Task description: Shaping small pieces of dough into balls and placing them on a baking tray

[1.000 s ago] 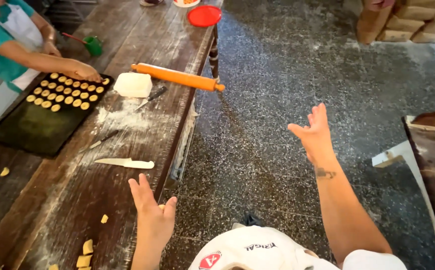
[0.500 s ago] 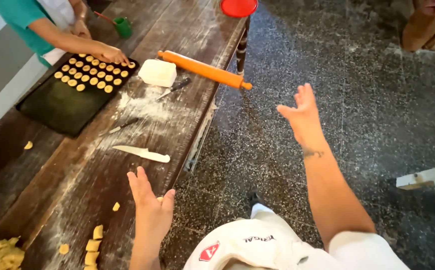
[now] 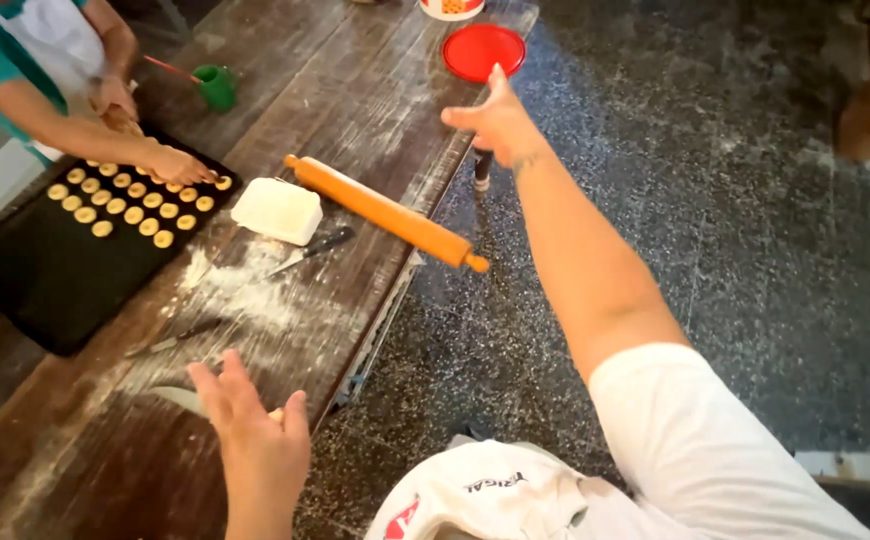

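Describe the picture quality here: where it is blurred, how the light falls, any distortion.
Head view: soft, even daylight with no hard shadows; the right hand near the red lid and the left hand are slightly motion-blurred; the rolling pin and the tray of dough rounds read fairly sharp; wide-angle stretch enlarges the right arm and bends the table edge.

I log a bench [image 3: 285, 80] of dark, worn wood planks, matt and dusted with white flour. The rolling pin [image 3: 385, 212] is smooth orange-brown wood with a slight sheen. The baking tray [image 3: 45, 285] is matt black metal. The round lid [image 3: 483, 51] is glossy red plastic, the small cup [image 3: 217, 86] green plastic. The floor [image 3: 735, 250] is speckled grey stone, dull. The block of dough [image 3: 277, 210] looks pale, smooth and soft.
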